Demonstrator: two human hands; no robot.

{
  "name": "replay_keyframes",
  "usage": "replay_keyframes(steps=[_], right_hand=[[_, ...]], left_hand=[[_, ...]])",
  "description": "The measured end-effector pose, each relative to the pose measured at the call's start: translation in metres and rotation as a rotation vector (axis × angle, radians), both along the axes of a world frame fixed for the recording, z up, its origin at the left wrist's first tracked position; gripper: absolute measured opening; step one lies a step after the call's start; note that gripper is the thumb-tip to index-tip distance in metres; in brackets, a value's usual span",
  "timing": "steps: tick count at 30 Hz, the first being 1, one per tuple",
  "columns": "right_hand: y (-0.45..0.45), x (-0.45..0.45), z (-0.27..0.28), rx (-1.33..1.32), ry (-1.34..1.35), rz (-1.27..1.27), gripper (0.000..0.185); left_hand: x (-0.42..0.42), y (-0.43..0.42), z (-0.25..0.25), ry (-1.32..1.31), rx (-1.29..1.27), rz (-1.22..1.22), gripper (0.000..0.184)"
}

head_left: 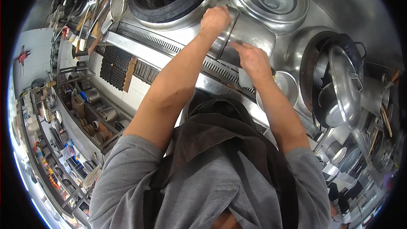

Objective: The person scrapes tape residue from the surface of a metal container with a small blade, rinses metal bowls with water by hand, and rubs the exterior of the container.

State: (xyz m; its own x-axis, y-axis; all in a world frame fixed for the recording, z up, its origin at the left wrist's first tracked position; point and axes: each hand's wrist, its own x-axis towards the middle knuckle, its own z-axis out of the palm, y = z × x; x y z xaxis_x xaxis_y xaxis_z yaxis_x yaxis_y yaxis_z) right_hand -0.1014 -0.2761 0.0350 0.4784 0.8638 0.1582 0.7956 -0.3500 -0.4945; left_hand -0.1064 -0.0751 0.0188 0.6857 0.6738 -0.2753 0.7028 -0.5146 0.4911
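Note:
My left hand is closed in a fist at the edge of a stainless steel cover on the cooking range. Its curled fingers hide whatever they may grip. My right hand lies over the near part of the cover, with the index finger stretched onto the metal and the other fingers curled. A white cloth shows under the right palm and appears to be held there. Close to the right wrist stands a round metal bowl, partly hidden by the forearm.
A dark wok burner sits beyond my left hand. Stacked steel basins rest at the back right. Woks and a steel lid lean on the right. Strainers hang at left, above a slotted drain and shelves of pots.

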Motion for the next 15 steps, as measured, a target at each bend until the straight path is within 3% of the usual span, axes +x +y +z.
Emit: replay_keyframes(steps=[7,9,15], right_hand=[[-0.004,-0.007,0.0,-0.085,-0.034,0.051,0.036],[-0.003,-0.009,0.002,-0.142,0.016,0.078,0.043],[0.002,0.003,0.005,-0.07,-0.045,0.001,0.038]], left_hand=[[0.001,0.0,0.003,0.008,-0.011,0.012,0.05],[0.001,0.0,0.004,0.006,-0.015,0.006,0.051],[0.002,0.001,0.001,0.019,-0.012,-0.004,0.051]])
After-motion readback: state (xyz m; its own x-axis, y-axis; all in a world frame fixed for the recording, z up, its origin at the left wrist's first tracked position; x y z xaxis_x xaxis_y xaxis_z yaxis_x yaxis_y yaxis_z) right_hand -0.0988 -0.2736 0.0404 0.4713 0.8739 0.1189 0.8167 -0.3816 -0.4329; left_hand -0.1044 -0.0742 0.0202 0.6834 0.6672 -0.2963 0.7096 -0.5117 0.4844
